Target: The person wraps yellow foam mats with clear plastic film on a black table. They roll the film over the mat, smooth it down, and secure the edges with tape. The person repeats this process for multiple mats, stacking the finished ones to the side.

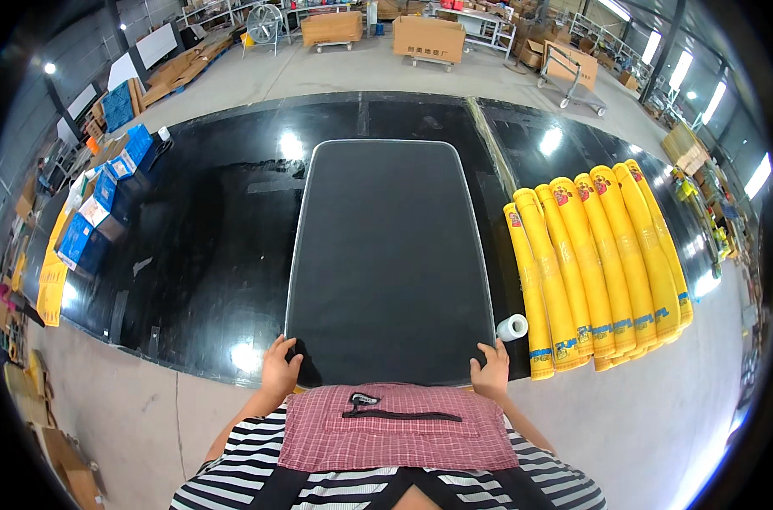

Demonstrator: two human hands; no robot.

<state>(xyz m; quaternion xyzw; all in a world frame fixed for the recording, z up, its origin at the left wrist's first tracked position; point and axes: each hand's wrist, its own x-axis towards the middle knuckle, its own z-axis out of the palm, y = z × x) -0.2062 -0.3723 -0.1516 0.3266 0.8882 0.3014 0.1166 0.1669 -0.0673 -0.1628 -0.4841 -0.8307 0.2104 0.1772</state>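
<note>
A black rectangular mat (386, 255) with rounded far corners and a thin pale edge lies flat on a glossy black table (208, 221), straight in front of me. At its near left corner, my left hand (280, 368) rests against the side edge, fingers stretched out and thumb apart. Opposite it, my right hand (490, 372) touches the near right edge in much the same way, thumb toward the mat and fingers extended. The mat's nearest edge is partly hidden by my red checked apron (395, 433).
Just right of the mat stands a white roll (512, 327), probably tape. Several yellow rolled mats (599, 263) lie side by side farther right. Blue boxes (97, 200) and flat yellow pieces (52, 285) line the table's left end. Cartons on trolleys (429, 40) stand beyond the table.
</note>
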